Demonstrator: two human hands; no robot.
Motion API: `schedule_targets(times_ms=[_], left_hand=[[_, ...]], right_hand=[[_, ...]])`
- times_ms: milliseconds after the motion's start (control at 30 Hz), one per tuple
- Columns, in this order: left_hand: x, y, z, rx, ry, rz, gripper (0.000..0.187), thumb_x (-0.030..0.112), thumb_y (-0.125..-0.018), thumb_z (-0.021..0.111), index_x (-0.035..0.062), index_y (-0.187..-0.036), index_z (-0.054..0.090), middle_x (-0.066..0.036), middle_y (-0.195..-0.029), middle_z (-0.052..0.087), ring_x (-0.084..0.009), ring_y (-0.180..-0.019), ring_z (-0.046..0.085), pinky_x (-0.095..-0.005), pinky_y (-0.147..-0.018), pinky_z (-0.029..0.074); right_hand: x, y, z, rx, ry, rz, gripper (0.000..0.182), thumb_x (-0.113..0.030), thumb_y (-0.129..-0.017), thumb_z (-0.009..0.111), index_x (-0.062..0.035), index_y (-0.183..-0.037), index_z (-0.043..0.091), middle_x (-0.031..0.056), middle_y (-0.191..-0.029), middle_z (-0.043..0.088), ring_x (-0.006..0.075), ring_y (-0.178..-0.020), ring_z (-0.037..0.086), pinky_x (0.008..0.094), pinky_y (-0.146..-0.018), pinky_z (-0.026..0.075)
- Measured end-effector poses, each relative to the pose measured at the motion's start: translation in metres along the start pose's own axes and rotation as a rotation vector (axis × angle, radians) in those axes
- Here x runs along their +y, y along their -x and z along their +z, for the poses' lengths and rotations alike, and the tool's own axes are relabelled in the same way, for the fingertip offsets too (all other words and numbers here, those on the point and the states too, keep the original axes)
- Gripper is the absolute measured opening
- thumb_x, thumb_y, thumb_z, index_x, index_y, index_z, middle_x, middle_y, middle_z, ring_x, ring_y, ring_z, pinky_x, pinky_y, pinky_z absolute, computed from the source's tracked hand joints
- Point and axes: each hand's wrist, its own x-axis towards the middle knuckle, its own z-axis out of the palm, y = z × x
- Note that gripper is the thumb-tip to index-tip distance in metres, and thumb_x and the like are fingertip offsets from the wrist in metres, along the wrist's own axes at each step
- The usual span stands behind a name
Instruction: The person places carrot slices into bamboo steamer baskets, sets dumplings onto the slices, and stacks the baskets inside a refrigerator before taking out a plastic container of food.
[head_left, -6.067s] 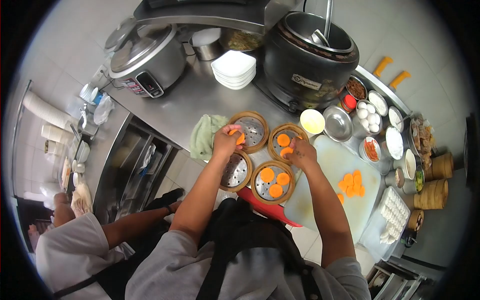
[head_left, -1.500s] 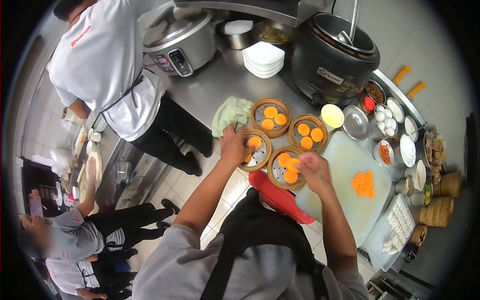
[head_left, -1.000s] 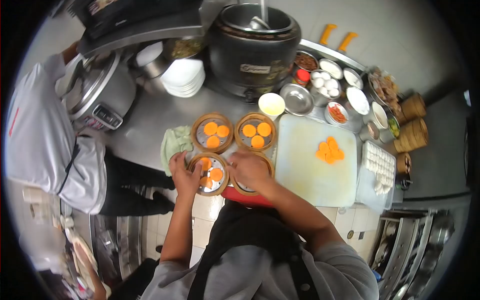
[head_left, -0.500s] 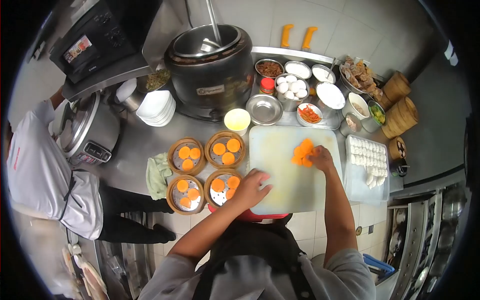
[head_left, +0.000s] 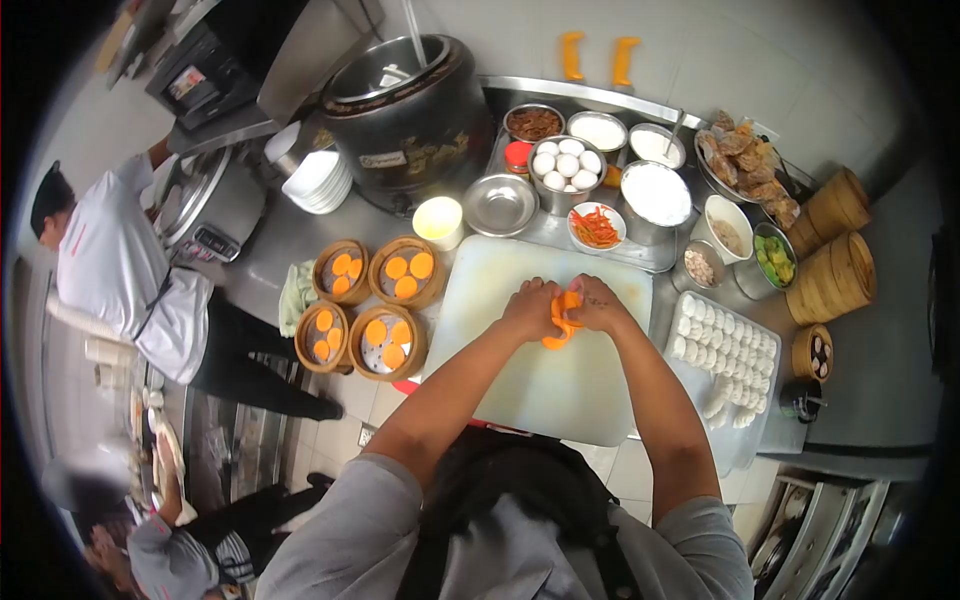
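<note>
Presently, both hands meet over the upper middle of the pale cutting board [head_left: 490, 390], closed on a small bunch of orange slices [head_left: 560, 332]. The slices sit right between them: the left hand [head_left: 532, 308] bears on their left side with its fingers, while the right hand [head_left: 600, 302] grips them from the right and top. The lower part of the bunch sticks out below the fingers, on the side toward the person's body, with a curled edge showing; the upper part is largely hidden by the fingertips. Whether the lowest slice touches the board I cannot tell.

Left of the board, well apart from the grip, four round bamboo steamers [head_left: 388, 374] stand close together in two rows, each with three orange rounds [head_left: 393, 356] lying flat inside. A metal bowl [head_left: 500, 205] and a cup with yellow contents [head_left: 438, 218] stand just beyond the board's far edge, and a tray of white dumplings [head_left: 722, 350] lies to its right.
</note>
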Motion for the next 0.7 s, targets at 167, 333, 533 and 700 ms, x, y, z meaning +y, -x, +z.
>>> schedule_targets(times_ms=[167, 333, 533, 700], left_hand=[[-0.009, 0.029, 0.029, 0.106, 0.032, 0.011, 0.06, 0.029, -0.057, 0.088, 0.0104, -0.106, 0.059, -0.011, -0.107, 0.058, -0.0328, -0.106, 0.053, -0.0427, -0.093, 0.045], [0.0, 0.065, 0.034, 0.199, 0.084, -0.152, 0.056, 0.03, -0.062, 0.085, 0.0107, -0.107, 0.059, -0.011, -0.108, 0.057, -0.0322, -0.106, 0.055, -0.0427, -0.091, 0.046], [0.011, 0.106, 0.032, 0.29, 0.122, -0.453, 0.05, 0.025, -0.065, 0.083, 0.0096, -0.107, 0.06, -0.013, -0.115, 0.052, -0.0328, -0.11, 0.052, -0.0409, -0.093, 0.046], [-0.001, 0.106, 0.056, 0.353, 0.083, -0.317, 0.043, 0.022, -0.065, 0.082, 0.0098, -0.102, 0.063, -0.015, -0.109, 0.055, -0.0326, -0.107, 0.053, -0.0428, -0.089, 0.05]], right_hand=[[-0.007, 0.014, 0.004, -0.012, 0.123, -0.084, 0.047, -0.022, -0.063, 0.086, -0.0061, -0.099, 0.06, 0.0156, -0.106, 0.056, 0.0292, -0.096, 0.057, 0.0376, -0.083, 0.049], [0.005, 0.012, 0.017, -0.01, 0.013, -0.203, 0.054, -0.024, -0.06, 0.089, -0.0052, -0.1, 0.059, 0.014, -0.102, 0.057, 0.0268, -0.09, 0.057, 0.0358, -0.081, 0.049], [-0.021, 0.028, 0.018, 0.046, 0.136, -0.123, 0.056, -0.028, -0.06, 0.09, -0.005, -0.099, 0.057, 0.0134, -0.098, 0.058, 0.0289, -0.096, 0.055, 0.038, -0.083, 0.048], [-0.03, 0.03, 0.022, -0.06, 0.227, -0.205, 0.05, -0.032, -0.058, 0.089, -0.0061, -0.087, 0.058, 0.0133, -0.099, 0.057, 0.0317, -0.102, 0.053, 0.0406, -0.087, 0.048]])
